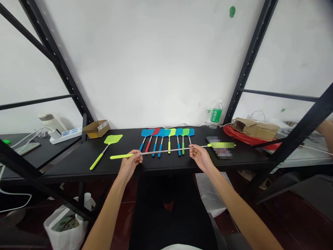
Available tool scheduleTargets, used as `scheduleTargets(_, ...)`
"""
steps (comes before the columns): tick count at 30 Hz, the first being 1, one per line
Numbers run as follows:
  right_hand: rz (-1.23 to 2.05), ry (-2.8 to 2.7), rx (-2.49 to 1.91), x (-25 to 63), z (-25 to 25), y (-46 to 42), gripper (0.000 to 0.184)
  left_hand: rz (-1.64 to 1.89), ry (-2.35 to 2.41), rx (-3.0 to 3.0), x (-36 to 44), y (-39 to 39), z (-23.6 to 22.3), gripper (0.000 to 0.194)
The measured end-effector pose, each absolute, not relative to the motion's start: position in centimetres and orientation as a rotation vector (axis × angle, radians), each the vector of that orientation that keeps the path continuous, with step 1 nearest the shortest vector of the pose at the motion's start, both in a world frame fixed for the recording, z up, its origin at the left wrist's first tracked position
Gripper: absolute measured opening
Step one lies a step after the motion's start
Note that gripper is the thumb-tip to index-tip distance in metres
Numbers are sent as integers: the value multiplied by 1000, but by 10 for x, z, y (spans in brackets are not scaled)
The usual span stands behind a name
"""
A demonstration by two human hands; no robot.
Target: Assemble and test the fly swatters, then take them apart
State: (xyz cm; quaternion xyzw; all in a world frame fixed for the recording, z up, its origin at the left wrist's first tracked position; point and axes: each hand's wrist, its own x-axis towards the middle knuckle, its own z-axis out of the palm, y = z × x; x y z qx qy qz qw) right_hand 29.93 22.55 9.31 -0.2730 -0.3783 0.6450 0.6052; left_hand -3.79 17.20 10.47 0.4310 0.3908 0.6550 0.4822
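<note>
A fly swatter with a yellow-green handle and a long metal rod lies stretched sideways between my hands, above the table's front part. My left hand is closed around it where handle and rod meet. Farther right, my right hand pinches the rod near the yellow-green head, which is seen edge-on and partly blurred out. Behind the rod lies a row of several shorter fly swatters in blue, red, yellow and green. Another yellow-green fly swatter rests apart on the left.
An open cardboard box and a power strip are at the left. A bottle stands against the wall. On the right are a pixelated dark flat object, red bundled material and brown packaging. Another person's hand shows at the right edge.
</note>
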Motion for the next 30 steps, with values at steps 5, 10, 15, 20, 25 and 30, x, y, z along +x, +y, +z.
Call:
scheduleTargets(5,1492,-872,-642,299,93,225,18,1599,950,1042,-38,172,105,18)
scheduleTargets(10,1492,-866,-635,299,92,226,18,1610,961,1030,-38,172,104,19)
scheduleTargets(15,1501,-875,-626,300,91,226,20,1618,979,1021,-37,171,106,21)
scheduleTargets(20,1508,-863,-623,300,91,226,20,1617,979,1020,-35,171,107,22)
scheduleTargets(25,1502,-865,-626,299,92,226,20,1597,952,1043,-39,173,103,17)
scheduleTargets(30,1496,-908,-625,299,92,225,20,1547,852,1042,-47,172,100,11)
